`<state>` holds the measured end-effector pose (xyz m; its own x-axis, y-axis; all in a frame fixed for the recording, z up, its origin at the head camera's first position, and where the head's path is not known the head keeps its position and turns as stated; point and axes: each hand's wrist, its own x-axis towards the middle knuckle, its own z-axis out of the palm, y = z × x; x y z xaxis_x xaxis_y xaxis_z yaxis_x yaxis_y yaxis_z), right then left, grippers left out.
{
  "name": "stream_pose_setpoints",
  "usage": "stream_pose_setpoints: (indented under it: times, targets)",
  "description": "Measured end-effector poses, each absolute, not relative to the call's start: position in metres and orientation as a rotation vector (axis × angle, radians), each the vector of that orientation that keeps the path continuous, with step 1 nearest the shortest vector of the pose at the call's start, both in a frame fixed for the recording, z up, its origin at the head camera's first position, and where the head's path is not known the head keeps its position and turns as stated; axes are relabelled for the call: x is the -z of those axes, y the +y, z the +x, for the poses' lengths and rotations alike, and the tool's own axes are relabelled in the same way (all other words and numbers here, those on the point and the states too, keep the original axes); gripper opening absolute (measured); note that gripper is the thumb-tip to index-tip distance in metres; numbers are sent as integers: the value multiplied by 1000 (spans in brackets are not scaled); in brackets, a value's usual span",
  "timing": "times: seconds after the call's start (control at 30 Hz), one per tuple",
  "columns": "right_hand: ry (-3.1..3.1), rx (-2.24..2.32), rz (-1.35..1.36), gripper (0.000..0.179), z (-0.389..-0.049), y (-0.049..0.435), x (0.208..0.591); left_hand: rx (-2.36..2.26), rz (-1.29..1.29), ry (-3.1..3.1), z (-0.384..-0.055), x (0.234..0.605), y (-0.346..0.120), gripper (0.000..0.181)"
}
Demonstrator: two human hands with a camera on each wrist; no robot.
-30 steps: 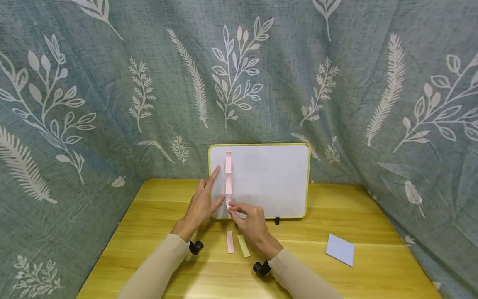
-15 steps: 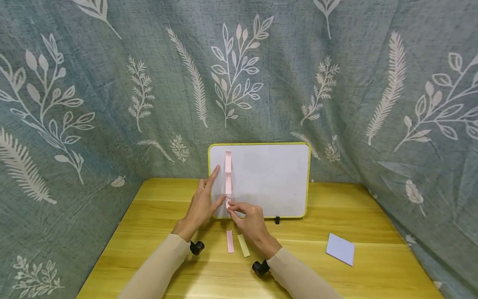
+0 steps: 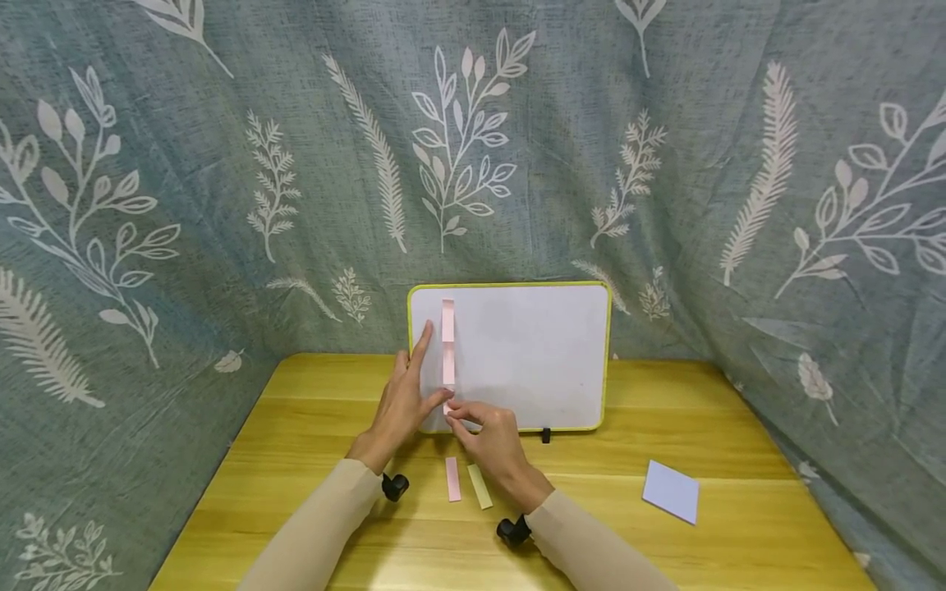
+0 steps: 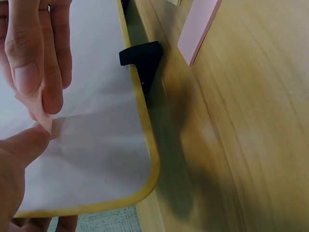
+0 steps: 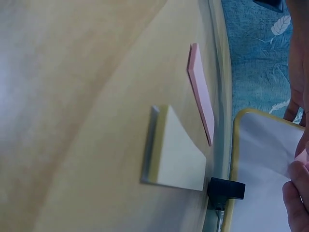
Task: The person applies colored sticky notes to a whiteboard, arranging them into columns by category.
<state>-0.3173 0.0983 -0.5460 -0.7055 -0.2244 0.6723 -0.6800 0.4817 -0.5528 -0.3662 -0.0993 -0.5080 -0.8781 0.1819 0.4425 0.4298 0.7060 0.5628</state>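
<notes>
Little changed since the earlier frames, at centre frame. Right hand [image 3: 497,443] still pinching the small pink sticky strip [image 4: 42,112] between thumb and fingertips, low on the left of the green-framed whiteboard [image 3: 532,353]. Left hand [image 3: 402,402] still resting there with straight fingers, thumb touching that strip. Pink pad [image 3: 452,478] and yellow pad [image 3: 479,487] unmoved on the wooden table [image 3: 296,460].
</notes>
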Motion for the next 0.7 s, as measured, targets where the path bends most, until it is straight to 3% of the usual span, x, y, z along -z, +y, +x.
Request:
stream_pose_setpoints:
  times: [0.27, 0.7]
  targets:
    - [-2230, -1154, 770, 8, -315, 98, 548, 978, -415, -2533, -370, 511, -96, 138]
    - [-2262, -1101, 774, 7, -319, 100, 549, 1058, -427, -2510, -372, 514, -91, 130]
